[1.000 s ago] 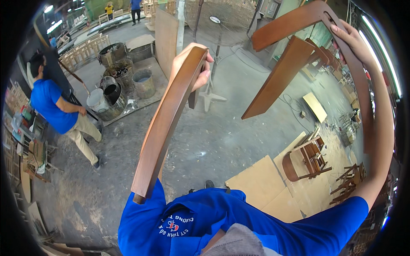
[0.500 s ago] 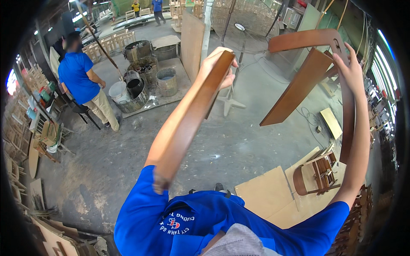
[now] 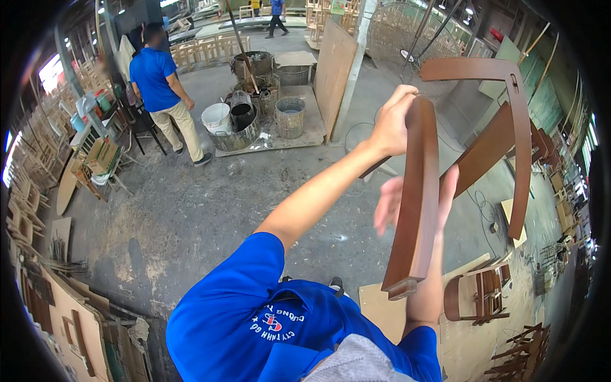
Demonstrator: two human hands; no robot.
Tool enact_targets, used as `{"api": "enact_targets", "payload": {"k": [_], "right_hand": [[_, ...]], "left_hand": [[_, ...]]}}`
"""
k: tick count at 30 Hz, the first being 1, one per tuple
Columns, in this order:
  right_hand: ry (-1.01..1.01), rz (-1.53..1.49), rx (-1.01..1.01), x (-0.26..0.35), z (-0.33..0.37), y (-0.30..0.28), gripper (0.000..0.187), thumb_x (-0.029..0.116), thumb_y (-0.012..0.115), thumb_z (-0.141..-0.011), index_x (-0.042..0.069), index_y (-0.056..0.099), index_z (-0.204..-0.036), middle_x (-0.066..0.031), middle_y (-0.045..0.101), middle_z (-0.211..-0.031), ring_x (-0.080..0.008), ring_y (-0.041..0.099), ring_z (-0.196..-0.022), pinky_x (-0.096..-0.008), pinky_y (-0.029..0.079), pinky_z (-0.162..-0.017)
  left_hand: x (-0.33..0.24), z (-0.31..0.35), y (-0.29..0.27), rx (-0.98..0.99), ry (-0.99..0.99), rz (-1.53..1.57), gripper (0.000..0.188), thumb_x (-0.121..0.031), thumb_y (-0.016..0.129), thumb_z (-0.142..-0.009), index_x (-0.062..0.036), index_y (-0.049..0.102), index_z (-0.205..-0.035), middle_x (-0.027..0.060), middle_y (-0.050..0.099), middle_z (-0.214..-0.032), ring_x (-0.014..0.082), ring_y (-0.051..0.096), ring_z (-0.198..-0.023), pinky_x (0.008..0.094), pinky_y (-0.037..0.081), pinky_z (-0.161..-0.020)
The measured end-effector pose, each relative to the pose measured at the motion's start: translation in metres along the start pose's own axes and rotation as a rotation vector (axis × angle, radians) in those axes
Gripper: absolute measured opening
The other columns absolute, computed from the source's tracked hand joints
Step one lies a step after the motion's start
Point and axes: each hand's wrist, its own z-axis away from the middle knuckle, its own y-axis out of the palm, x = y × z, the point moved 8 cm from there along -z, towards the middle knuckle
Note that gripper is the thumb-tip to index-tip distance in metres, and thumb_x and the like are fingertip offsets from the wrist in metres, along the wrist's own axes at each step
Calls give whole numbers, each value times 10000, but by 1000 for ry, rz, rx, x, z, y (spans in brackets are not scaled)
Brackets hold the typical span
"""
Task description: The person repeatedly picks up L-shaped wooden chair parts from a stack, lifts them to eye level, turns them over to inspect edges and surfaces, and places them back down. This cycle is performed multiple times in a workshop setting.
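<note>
My left hand (image 3: 393, 124) is closed around the upper end of a curved brown wooden chair part (image 3: 414, 204), held up in front of my chest with its lower end slanting toward me. My right hand (image 3: 388, 202) is behind the middle of that part. Its fingers, slightly blurred, stick out apart on the left side, and the thumb shows on the right; whether the palm touches the wood is hidden. To the right, a bent brown wooden frame (image 3: 522, 134) stands raised, with a flat brown board (image 3: 485, 149) beside it. What supports them cannot be seen.
Buckets and tubs (image 3: 290, 118) stand on a board at the back, near a person in a blue shirt (image 3: 154, 79). A large fan (image 3: 401, 38) is beyond my hands. A wooden chair piece (image 3: 480, 293) lies on cardboard at lower right; panels (image 3: 76, 318) lean at lower left.
My right hand has left the bent frame and come across behind the curved part. My left hand has carried that part rightward and turned it. The view has shifted too.
</note>
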Motion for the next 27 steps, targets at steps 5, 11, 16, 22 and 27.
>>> {"api": "enact_targets", "payload": {"k": [5, 11, 16, 22, 27], "right_hand": [[-311, -658, 265, -21, 14, 29, 764, 517, 694, -1031, 3, 341, -1472, -150, 707, -1045, -333, 775, -795, -425, 651, -578], [-392, -793, 166, 18, 14, 1, 624, 456, 629, -1081, -15, 405, -1424, -136, 706, -1275, -372, 768, -1076, -434, 684, -856], [-760, -233, -573, 25, 5, -50, 365, 419, 643, -1089, 115, 657, -1290, -114, 737, -1262, -252, 714, -1134, -442, 612, -971], [-1274, 354, -711, 97, 11, -6, 276, 256, 708, -1066, 30, 636, -1207, -95, 695, -1085, -278, 712, -1105, -461, 614, -964], [-1330, 691, -585, 168, -13, 33, 233, 175, 748, -1032, 21, 647, -1175, -83, 705, -1065, -240, 737, -1009, -402, 620, -904]], "left_hand": [[-6, -9, 1, 148, -39, -92, 672, -195, 879, -718, 21, 624, -1301, 208, 614, -1244, 380, 650, -1166, 426, 521, -1035], [-11, -23, -37, 398, 112, -56, 674, -209, 837, -868, -56, 577, -1471, 213, 647, -1460, 344, 554, -1453, 463, 411, -1236], [10, -32, -72, -140, -323, 551, 423, 2, 711, -1013, 11, 565, -1410, 223, 663, -1409, 285, 755, -1116, 371, 594, -976], [-22, -31, -84, -417, -339, 808, 786, 96, 714, -966, -10, 312, -1633, 265, 583, -1487, 346, 735, -1161, 410, 617, -1003], [-34, -33, -69, -233, -538, 1037, 716, 33, 707, -994, 44, 340, -1609, 265, 639, -1407, 330, 734, -1172, 440, 636, -1026]]}}
